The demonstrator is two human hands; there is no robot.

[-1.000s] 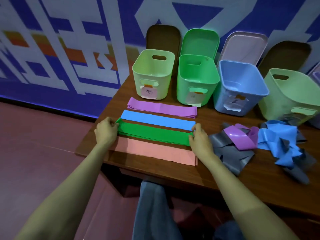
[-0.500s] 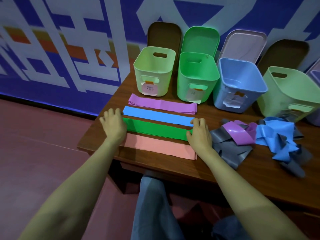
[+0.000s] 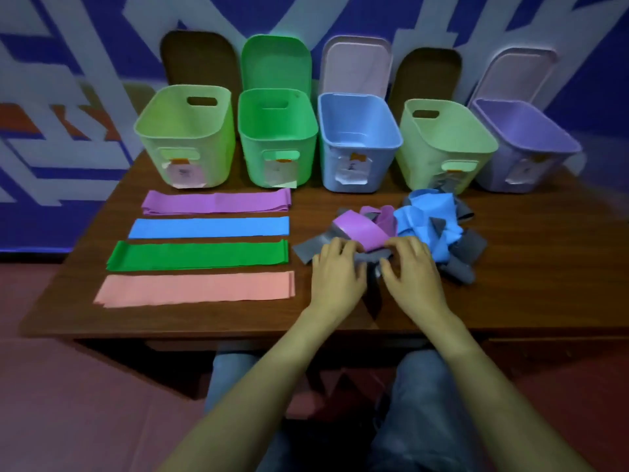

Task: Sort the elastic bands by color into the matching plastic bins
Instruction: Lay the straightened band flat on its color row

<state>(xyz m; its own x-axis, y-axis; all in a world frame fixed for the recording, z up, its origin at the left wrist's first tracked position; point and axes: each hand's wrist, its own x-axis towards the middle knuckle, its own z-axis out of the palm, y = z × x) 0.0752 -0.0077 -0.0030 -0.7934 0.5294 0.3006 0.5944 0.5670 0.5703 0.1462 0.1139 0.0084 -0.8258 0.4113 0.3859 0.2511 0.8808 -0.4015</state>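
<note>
Four flat band stacks lie in a column on the table's left: purple [image 3: 216, 202], blue [image 3: 209, 227], green [image 3: 200, 255], pink [image 3: 195, 289]. To their right is a tangled pile with a purple loop [image 3: 360, 229], crumpled blue bands [image 3: 425, 219] and grey bands [image 3: 459, 270]. My left hand [image 3: 335, 270] and my right hand [image 3: 410, 267] sit side by side on the pile's near edge, fingers curled onto a grey band [image 3: 369, 257] between them. Behind stand a light green bin [image 3: 185, 136], green bin [image 3: 277, 137], blue bin [image 3: 360, 144], second light green bin [image 3: 452, 148] and purple bin [image 3: 531, 144].
The bins' lids lean against the blue and white wall behind them. The wooden table [image 3: 527, 294] has bare surface at its right front. My knees in jeans [image 3: 425, 386] show below the front edge.
Both hands left the ends of the flat green band and moved right onto the tangled pile. The view swung right, bringing the purple bin into sight.
</note>
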